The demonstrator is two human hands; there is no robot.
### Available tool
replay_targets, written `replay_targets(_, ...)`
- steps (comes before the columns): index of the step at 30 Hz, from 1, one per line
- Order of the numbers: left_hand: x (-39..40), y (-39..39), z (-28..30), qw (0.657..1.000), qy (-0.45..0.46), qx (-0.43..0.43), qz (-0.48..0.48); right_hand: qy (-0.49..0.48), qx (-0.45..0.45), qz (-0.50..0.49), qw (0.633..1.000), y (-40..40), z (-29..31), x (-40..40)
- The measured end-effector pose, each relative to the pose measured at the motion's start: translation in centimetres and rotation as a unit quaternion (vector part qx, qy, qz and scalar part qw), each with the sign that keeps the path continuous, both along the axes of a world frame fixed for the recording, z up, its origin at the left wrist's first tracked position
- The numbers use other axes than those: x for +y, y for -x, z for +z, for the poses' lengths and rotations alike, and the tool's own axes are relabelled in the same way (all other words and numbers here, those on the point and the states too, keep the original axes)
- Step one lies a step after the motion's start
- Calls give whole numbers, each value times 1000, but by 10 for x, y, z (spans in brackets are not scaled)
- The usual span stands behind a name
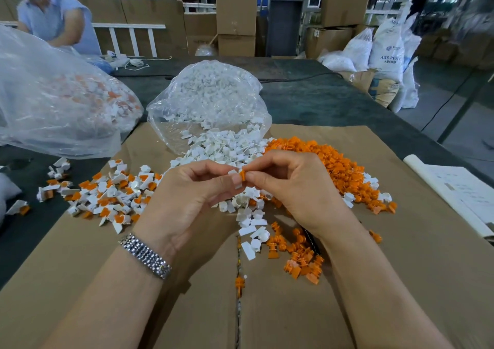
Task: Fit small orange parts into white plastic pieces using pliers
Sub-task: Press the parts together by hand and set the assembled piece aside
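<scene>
— What are your hands doing over the cardboard [401, 281]?

— My left hand [187, 196] is pinching a white plastic piece [233, 172] between thumb and curled fingers. My right hand [291, 188] is pinching a small orange part [242, 175] at its fingertips and holding it against that white piece, just above the sheet.

— And the stock around you?

— A heap of loose orange parts [334, 166] is lying to my right, and white pieces [227, 145] are spilling from an open clear bag [208, 94] straight ahead. Joined white-and-orange pieces [112, 193] are lying scattered to my left, beside a bigger clear bag [53, 94]. More orange parts [299, 257] are sitting under my right wrist, where something dark is showing; I cannot tell what it is.

— Anything on your wrist?

— A metal watch band [145, 255] is circling my left one.
</scene>
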State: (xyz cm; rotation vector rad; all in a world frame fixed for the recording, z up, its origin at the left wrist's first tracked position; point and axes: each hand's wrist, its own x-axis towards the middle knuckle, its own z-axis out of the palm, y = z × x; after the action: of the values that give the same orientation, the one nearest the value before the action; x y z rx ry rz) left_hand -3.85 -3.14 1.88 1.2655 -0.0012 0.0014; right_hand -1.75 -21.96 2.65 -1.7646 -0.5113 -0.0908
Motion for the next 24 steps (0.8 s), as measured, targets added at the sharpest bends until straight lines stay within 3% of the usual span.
replay_targets(5,2,-2,1,998,47,30,-2,29,-19,23,999,2,2,0)
replay_targets(10,0,-1,2,998,57,38,-7,76,-122,-34,989,2,-3,8)
replay_targets(24,4,0,4,997,61,49,-16,47,-112,-21,992,-1,-3,6)
